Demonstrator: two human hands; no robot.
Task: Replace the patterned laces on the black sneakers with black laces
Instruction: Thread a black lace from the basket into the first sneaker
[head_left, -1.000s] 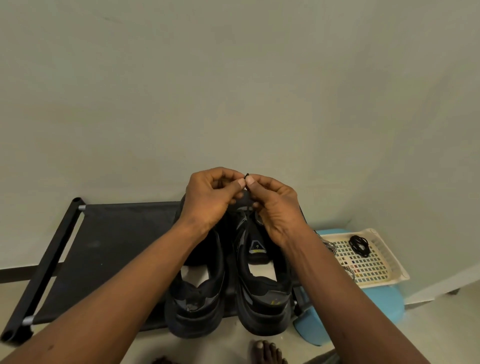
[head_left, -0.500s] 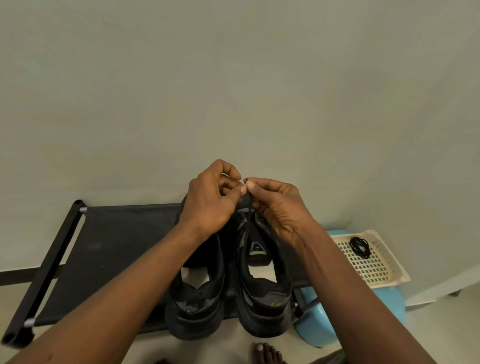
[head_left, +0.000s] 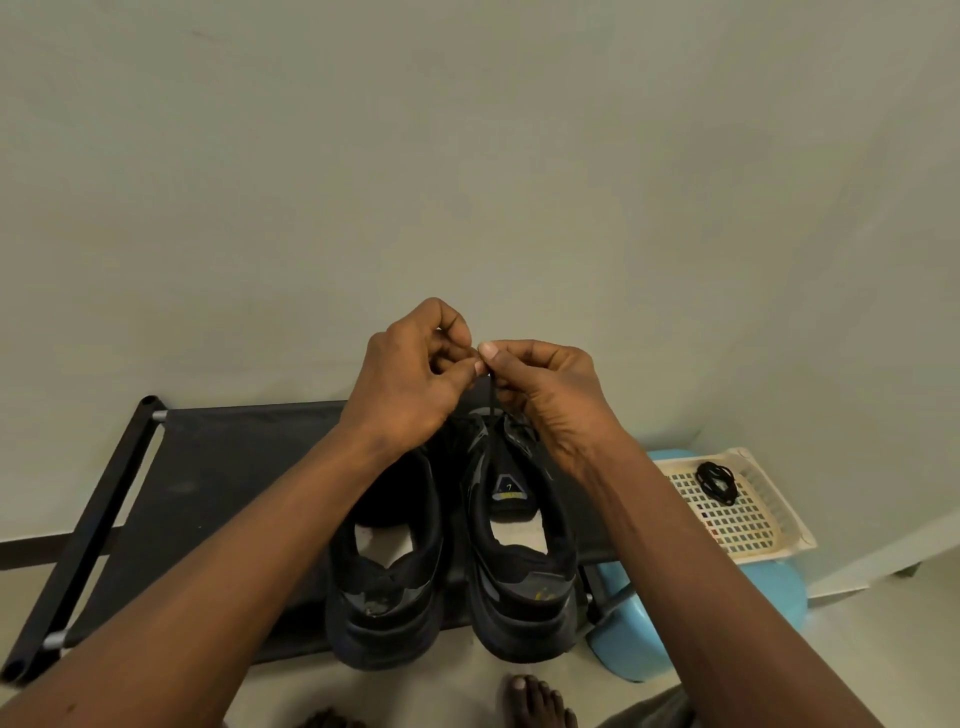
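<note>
Pinches met above sneaker (head_left: 519, 582): right hand (head_left: 545, 410) held black lace (head_left: 491, 397) end between thumb, forefinger; left hand (head_left: 410, 384) fingertips curled, pinched same end, touching right thumb. Lace ran straight down into sneaker on black rack (head_left: 223, 467).

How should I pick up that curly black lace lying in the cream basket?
Pinch the coiled black lace across its bunched middle, coming straight down from above. It lies flat on the floor of the cream plastic basket, whose raised rim blocks the sides.
</note>
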